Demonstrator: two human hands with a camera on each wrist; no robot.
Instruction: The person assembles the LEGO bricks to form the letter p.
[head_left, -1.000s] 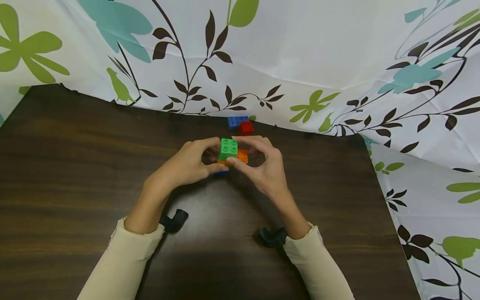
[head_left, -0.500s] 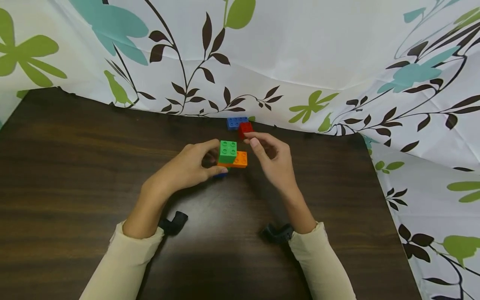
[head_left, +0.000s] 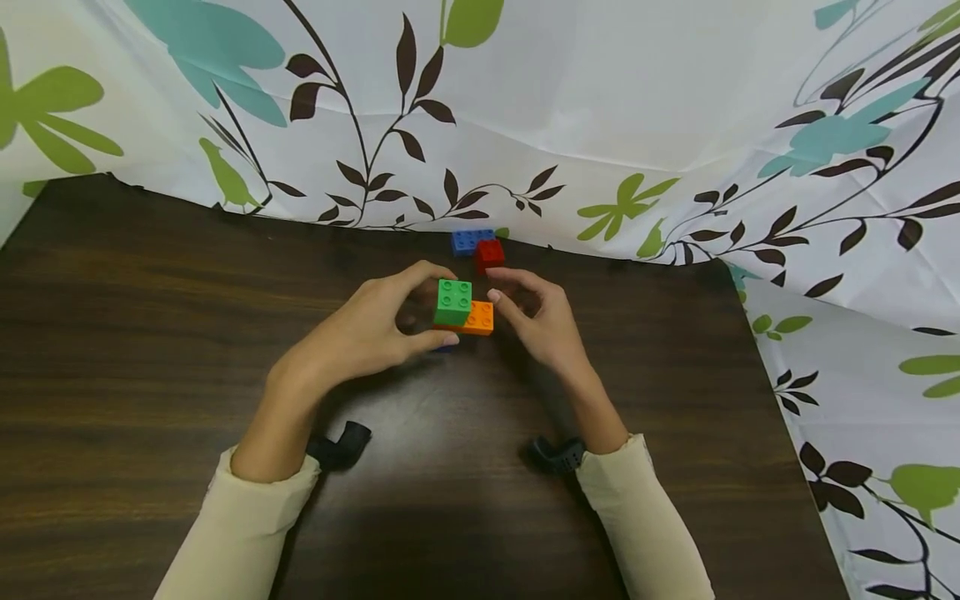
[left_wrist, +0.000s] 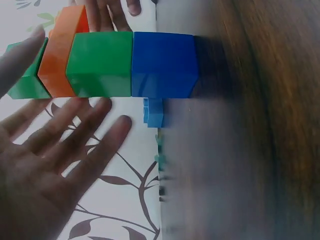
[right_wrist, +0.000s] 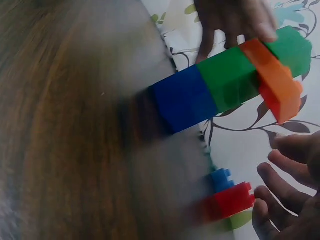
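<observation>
A tower of toy building bricks stands on the table: a blue brick (left_wrist: 165,65) at the bottom, a green brick (left_wrist: 100,62) above it, then an orange brick (head_left: 480,318) jutting right, and a green brick (head_left: 453,300) on top. My left hand (head_left: 360,321) reaches round the tower from the left, thumb in front and fingers behind. In the left wrist view its fingers are spread and fairly straight, with the thumb over the upper bricks. My right hand (head_left: 543,321) is right of the tower, thumb and forefinger apart, holding nothing. Its forefinger is just in front of a red brick (head_left: 490,255).
A lighter blue brick (head_left: 471,242) lies beside the red brick at the table's back edge. Behind it hangs a white leaf-patterned curtain (head_left: 600,100), which also runs down the right side. The dark wooden table (head_left: 187,333) reaches toward me. Each wrist wears a black strap-on device (head_left: 341,446).
My right hand has come off the tower and moved right; its thumb and forefinger have since parted. The left hand stays round the tower, its grasp slightly wider. The view has shifted a little.
</observation>
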